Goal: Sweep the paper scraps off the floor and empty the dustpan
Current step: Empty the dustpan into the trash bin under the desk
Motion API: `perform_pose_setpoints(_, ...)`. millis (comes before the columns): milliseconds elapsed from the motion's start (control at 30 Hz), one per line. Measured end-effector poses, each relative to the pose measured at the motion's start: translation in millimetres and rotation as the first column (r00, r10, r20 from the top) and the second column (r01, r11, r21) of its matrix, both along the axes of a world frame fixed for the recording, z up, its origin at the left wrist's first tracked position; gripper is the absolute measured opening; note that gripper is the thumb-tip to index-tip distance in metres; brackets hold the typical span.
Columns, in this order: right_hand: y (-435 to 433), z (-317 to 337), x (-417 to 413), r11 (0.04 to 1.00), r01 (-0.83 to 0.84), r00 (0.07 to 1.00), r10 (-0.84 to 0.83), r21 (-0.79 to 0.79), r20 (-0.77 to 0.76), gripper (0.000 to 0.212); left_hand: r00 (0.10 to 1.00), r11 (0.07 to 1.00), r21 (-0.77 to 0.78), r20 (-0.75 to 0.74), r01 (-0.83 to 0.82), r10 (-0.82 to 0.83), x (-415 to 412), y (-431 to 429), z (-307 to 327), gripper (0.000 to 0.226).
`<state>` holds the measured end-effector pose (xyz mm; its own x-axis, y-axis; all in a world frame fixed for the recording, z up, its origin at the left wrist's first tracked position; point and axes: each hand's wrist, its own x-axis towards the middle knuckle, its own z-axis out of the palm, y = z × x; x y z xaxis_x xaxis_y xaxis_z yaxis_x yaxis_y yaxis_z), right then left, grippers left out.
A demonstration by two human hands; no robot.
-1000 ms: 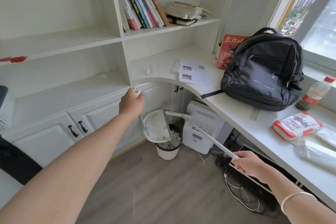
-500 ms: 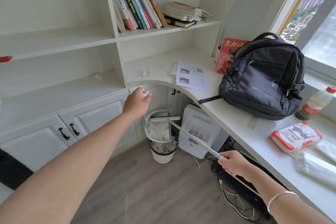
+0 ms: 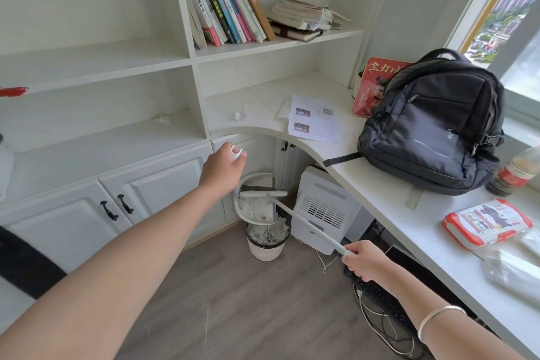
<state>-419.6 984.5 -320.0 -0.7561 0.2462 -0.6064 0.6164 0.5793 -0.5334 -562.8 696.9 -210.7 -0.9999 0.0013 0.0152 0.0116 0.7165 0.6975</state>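
Observation:
My left hand (image 3: pixel 223 168) grips the top of a white dustpan handle and holds the dustpan (image 3: pixel 244 210) tilted over a small white waste bin (image 3: pixel 266 248). White paper scraps lie in the pan and fill the bin. My right hand (image 3: pixel 363 260) holds the long white broom handle (image 3: pixel 309 226). The broom head (image 3: pixel 263 193) rests across the upper part of the pan, above the scraps.
A white air purifier (image 3: pixel 324 207) stands right of the bin, under the curved desk edge (image 3: pixel 315 152). A black backpack (image 3: pixel 432 131) and papers (image 3: pixel 314 118) lie on the desk. Cabinet doors (image 3: pixel 157 193) are at left. Cables and a keyboard (image 3: pixel 382 304) lie on the wooden floor.
The broom head has moved down into the tilted dustpan, pushing scraps toward the bin. The dustpan has tipped further over the bin, and the view has shifted slightly closer.

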Motion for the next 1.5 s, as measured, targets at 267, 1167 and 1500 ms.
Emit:
perform_pose_setpoints(267,7.6,5.4,5.0,0.997,-0.036,0.999,0.035,0.075,0.015,0.024,1.000,1.000,-0.005,0.004,-0.030,0.030,1.6,-8.8,-6.8,0.037)
perform_pose_setpoints(1167,4.0,-5.2,17.6,0.994,0.105,0.993,-0.107,-0.042,-0.044,0.028,0.999,0.999,0.009,-0.014,-0.040,0.040,11.7,3.5,-5.6,0.039)
perform_pose_setpoints(1500,2.1,-4.0,27.5,0.999,-0.019,0.999,0.021,0.038,-0.033,0.029,0.999,1.000,-0.013,-0.025,-0.027,0.027,14.5,6.7,-2.1,0.042)
